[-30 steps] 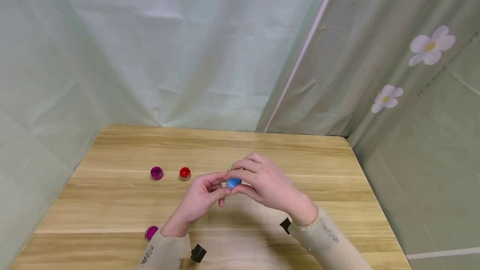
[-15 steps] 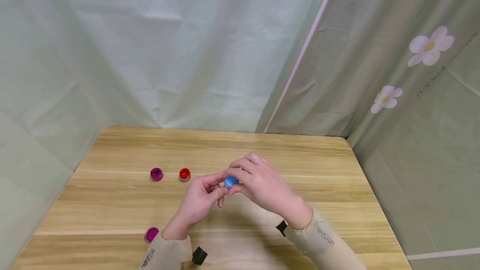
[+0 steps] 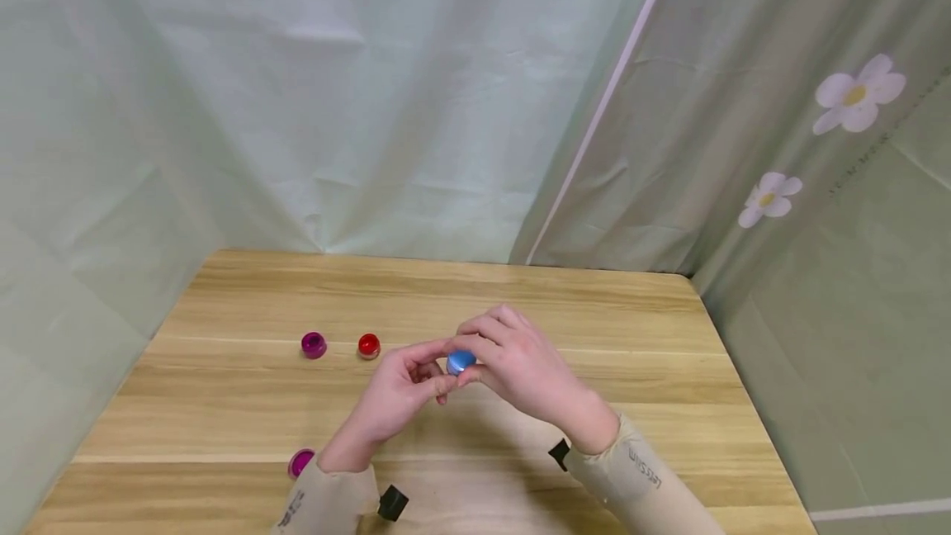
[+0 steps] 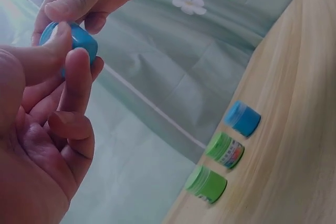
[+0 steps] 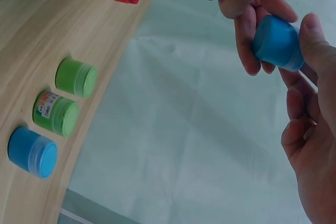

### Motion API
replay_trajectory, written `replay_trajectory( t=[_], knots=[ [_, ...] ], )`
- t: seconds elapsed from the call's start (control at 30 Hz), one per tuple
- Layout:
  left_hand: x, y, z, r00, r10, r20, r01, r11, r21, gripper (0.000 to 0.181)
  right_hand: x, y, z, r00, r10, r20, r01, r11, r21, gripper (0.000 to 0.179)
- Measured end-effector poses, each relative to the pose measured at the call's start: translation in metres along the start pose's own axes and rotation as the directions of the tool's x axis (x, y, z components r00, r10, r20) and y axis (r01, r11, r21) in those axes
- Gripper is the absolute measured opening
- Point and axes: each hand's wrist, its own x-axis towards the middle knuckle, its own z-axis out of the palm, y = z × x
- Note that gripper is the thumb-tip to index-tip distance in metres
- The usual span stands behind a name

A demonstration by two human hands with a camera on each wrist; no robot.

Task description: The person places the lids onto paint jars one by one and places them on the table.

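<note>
Both hands hold a small blue paint jar (image 3: 461, 362) above the middle of the table. My left hand (image 3: 397, 395) pinches the jar's body between thumb and fingers. From the other side, my right hand (image 3: 523, 374) grips its lid end, with the thumb (image 5: 315, 40) along the edge. The blue jar (image 5: 275, 41) is tilted in the right wrist view. In the left wrist view, fingers of both hands cover parts of the blue jar (image 4: 83, 43).
Two green jars (image 5: 76, 78) (image 5: 55, 113) and another blue jar (image 5: 32, 151) stand in a row on the table (image 3: 631, 320); my right hand hides them in the head view. A red jar (image 3: 368, 345) and purple jars (image 3: 314, 344) (image 3: 300, 463) are to the left.
My right hand has shifted slightly left with the blue jar, and the bit of green behind its fingers is now hidden. Both hands keep their hold on the jar.
</note>
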Motion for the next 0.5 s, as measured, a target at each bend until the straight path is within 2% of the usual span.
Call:
replay_trajectory(
  t=[0.27, 0.33, 0.5],
  knots=[
    [0.0002, -0.0001, 0.0043, 0.997, 0.056, -0.047, -0.053, 0.996, 0.071, 0.043, 0.0013, -0.0038, 0.0048, 0.999, 0.008, -0.031, -0.009, 0.999, -0.049, 0.036],
    [0.0006, -0.0003, 0.0049, 0.998, 0.040, -0.054, -0.037, 0.997, 0.062, 0.042, 0.0021, -0.0028, 0.0053, 0.999, 0.023, -0.034, -0.024, 0.999, -0.038, 0.036],
    [0.0024, -0.0033, 0.0042, 0.997, -0.027, -0.067, 0.029, 0.999, 0.025, 0.041, -0.0004, 0.0045, -0.0003, 0.994, 0.106, -0.029, -0.104, 0.992, 0.070, 0.039]
  ],
)
